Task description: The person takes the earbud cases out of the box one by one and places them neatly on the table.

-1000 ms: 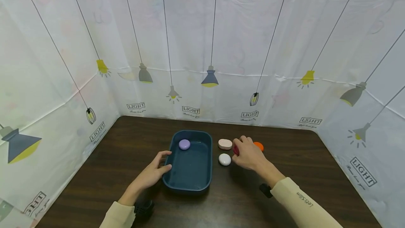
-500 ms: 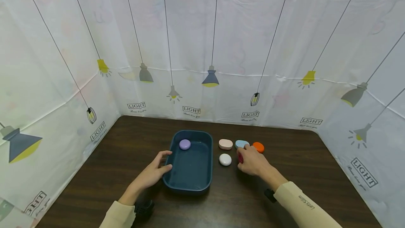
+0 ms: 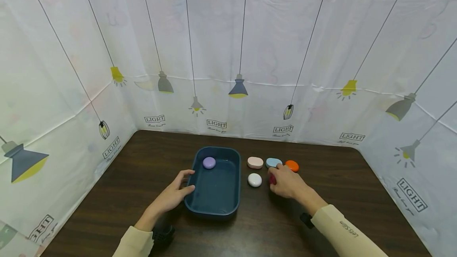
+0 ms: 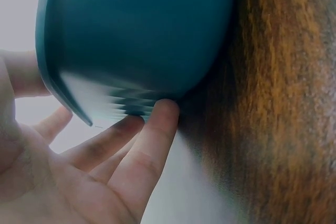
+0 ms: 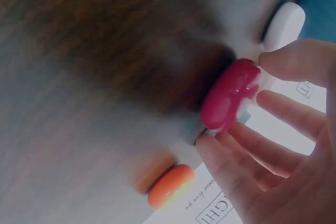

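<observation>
My left hand point(image 3: 170, 198) lies along the left side of a dark blue rectangular tub point(image 3: 214, 197), its fingers nearly straight and touching the outer wall, as the left wrist view also shows. Inside the tub, near its back left, lies a round lilac piece point(image 3: 209, 163). My right hand point(image 3: 288, 181) holds a glossy dark red rounded piece point(image 5: 228, 98) at the table, thumb at one end and fingertips at the other. In the head view the hand hides most of it. Just behind it lies a light blue oval piece point(image 3: 273, 162), partly covered by the fingers.
A white round piece point(image 3: 254, 180) and a pale pink oval piece point(image 3: 255, 162) lie between the tub and my right hand. An orange round piece point(image 3: 292, 165) sits behind that hand. Dark wooden table point(image 3: 157, 150); lamp-printed sheeting point(image 3: 264, 50) surrounds its back and sides.
With the red piece, my right hand has shifted right and toward me, uncovering the light blue piece and more of the orange one. My left hand stays at the tub.
</observation>
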`<state>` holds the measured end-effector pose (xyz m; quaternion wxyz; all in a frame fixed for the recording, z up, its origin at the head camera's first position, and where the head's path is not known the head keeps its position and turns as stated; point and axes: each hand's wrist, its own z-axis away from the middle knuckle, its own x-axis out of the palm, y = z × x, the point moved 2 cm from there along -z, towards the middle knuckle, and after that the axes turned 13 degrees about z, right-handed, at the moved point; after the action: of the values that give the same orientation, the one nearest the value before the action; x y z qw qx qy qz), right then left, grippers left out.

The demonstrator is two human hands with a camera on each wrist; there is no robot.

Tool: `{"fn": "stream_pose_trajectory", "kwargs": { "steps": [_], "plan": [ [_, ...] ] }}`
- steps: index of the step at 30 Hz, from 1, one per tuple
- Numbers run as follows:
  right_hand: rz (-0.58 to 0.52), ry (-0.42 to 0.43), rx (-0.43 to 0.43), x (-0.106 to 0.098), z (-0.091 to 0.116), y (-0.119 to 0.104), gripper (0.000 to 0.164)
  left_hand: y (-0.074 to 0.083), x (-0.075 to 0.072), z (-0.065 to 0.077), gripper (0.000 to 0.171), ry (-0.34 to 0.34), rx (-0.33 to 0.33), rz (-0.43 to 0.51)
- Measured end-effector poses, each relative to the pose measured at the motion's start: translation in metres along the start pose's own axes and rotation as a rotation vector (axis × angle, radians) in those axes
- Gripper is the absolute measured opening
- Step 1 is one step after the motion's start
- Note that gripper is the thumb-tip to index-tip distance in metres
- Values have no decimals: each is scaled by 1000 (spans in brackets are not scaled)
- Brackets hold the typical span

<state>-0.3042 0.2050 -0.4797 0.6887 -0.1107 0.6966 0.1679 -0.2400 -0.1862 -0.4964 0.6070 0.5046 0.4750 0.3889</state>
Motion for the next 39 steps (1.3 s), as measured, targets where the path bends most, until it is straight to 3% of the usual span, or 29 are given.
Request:
{"fn": "stream_pose_trajectory", "kwargs": {
  "steps": [10, 15, 25, 39],
  "plan": [
    [14, 107, -48, -20, 0, -8, 16, -3, 0, 0, 49, 8, -12, 4],
    [-14, 114, -63, -32, 0, -20, 10, -4, -1, -1, 49, 14, -15, 2],
    [-53, 116, -50, -51, -8, -40, 24, -2, -1, 0, 50, -2, -9, 5],
    [-85, 245, -113, -69, -24, -73, 26, -3, 1, -2, 49, 19, -20, -12]
  ]
}}
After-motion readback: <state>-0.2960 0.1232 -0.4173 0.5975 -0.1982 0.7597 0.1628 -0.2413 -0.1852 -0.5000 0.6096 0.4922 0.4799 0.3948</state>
